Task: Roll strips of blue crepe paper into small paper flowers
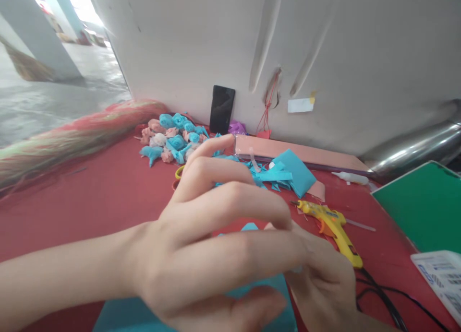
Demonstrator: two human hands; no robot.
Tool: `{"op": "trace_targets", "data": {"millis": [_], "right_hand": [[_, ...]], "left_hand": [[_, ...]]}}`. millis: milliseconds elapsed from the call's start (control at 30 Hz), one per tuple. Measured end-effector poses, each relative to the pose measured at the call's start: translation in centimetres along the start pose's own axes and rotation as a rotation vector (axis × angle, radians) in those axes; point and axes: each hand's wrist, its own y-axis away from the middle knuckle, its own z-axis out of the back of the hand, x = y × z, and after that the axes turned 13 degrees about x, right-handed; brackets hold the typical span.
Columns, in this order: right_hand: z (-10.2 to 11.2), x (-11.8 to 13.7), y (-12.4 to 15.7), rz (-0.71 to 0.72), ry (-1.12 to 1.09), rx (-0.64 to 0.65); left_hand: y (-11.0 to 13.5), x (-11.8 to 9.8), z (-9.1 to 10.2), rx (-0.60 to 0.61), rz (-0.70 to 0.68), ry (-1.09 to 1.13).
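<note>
My left hand (216,236) reaches across the foreground, its bent fingers spread and its thumb apart from the index finger. No object shows between them. The index finger meets my right hand (324,274), which is partly hidden behind it. My right fingers look curled; whatever they hold, if anything, is covered. A small bit of blue paper (249,226) peeks out between the hands, and I cannot tell whether it is held. Below both hands lies a larger blue sheet (124,317). A yellow glue gun (333,226) rests just beyond my right hand.
Paper flowers (176,137) in blue, pink and white are heaped at the back left. A dark phone (222,109) leans on the wall. Blue paper strips (273,176), a white tube (351,178), a green board (425,207) and black cables (382,293) occupy the red tabletop (90,193).
</note>
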Motion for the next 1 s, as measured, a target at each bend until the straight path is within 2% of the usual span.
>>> {"op": "trace_targets", "data": {"millis": [100, 200, 433, 567, 667, 833, 900, 1000], "right_hand": [[0.0, 0.0, -0.3, 0.006, 0.001, -0.019], [0.1, 0.3, -0.4, 0.025, 0.009, -0.031], [0.2, 0.3, -0.2, 0.017, 0.006, 0.012], [0.2, 0.0, 0.2, 0.015, -0.016, 0.021], [0.2, 0.0, 0.4, 0.010, 0.013, 0.017], [0.6, 0.5, 0.2, -0.022, 0.059, 0.054], [0.7, 0.6, 0.0, -0.044, -0.013, 0.068], [0.6, 0.5, 0.0, -0.116, -0.273, 0.106]], "left_hand": [[-0.8, 1.0, 0.5, -0.026, -0.127, -0.196], [-1.2, 1.6, 0.5, 0.030, -0.175, -0.196], [-1.2, 1.5, 0.7, 0.067, -0.200, -0.090], [-1.2, 1.3, 0.8, 0.067, -0.107, -0.009], [-1.4, 1.6, 1.1, 0.109, -0.027, 0.146], [-1.6, 2.7, 1.4, 0.351, 0.016, 0.446], [-1.5, 3.0, 1.1, 0.345, 0.062, 0.543], [-1.1, 3.0, 0.5, 0.299, 0.180, 0.812]]}}
